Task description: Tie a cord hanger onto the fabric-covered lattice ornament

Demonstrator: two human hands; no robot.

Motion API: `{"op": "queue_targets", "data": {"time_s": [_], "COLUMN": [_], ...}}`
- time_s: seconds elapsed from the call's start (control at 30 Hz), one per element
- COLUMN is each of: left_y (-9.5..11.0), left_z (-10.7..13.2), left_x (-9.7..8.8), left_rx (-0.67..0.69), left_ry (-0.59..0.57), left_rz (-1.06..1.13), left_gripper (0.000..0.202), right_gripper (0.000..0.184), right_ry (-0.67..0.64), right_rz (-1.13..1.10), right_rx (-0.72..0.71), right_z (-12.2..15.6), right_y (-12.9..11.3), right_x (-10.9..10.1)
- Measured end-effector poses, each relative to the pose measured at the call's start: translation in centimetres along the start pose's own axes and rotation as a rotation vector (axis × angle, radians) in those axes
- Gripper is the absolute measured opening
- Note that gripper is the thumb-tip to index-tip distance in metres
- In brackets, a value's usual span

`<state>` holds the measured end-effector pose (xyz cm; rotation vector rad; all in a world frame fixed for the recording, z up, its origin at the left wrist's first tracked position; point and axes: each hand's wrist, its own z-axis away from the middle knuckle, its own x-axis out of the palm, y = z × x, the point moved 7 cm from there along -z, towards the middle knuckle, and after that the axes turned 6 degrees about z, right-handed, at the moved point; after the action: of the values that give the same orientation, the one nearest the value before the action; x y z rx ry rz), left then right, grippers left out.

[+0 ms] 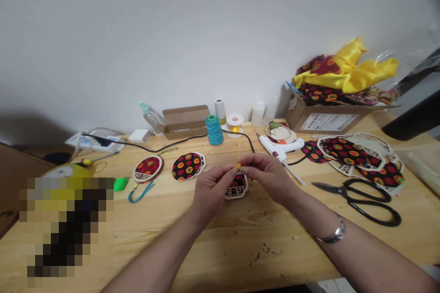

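Observation:
Between both hands is a loop of yellow cord (238, 165) at the top of a small fabric-covered ornament (236, 192) with a pale lattice frame. My left hand (213, 188) pinches the cord from the left, thumb against fingers. From the right, my right hand (264, 173) pinches the same cord with its fingertips. The ornament hangs or lies just below the fingers, its upper part hidden by them. A strand of the cord runs up toward a spool of yellow cord (235, 124) by the wall.
Black scissors (357, 197) and a white glue gun (280, 146) lie to the right. A teal thread cone (215, 131) stands behind my hands. Ornaments lie left, an octagonal one (188, 166) and a round one (147, 169). A cardboard box (321, 116) holds fabric.

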<state>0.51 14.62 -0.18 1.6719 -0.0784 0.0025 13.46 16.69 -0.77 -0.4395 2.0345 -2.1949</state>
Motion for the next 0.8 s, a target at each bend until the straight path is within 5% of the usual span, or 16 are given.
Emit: {"op": "queue_targets", "data": {"time_s": [0.47,0.8], "left_y": [-0.43,0.42], "left_z": [0.15,0.57], "left_x": [0.46,0.72], "left_rx": [-0.034,0.147], "left_ry": [-0.063,-0.065], "left_rz": [-0.009,-0.337], "left_gripper": [0.016,0.023], "right_gripper": [0.010,0.016], "right_ry": [0.007,0.077], "right_rz": [0.054,0.207], "right_rx": [-0.035,-0.042], "right_z": [0.05,0.17], "right_y": [-0.31,-0.09], "right_x": [-0.10,-0.36]}}
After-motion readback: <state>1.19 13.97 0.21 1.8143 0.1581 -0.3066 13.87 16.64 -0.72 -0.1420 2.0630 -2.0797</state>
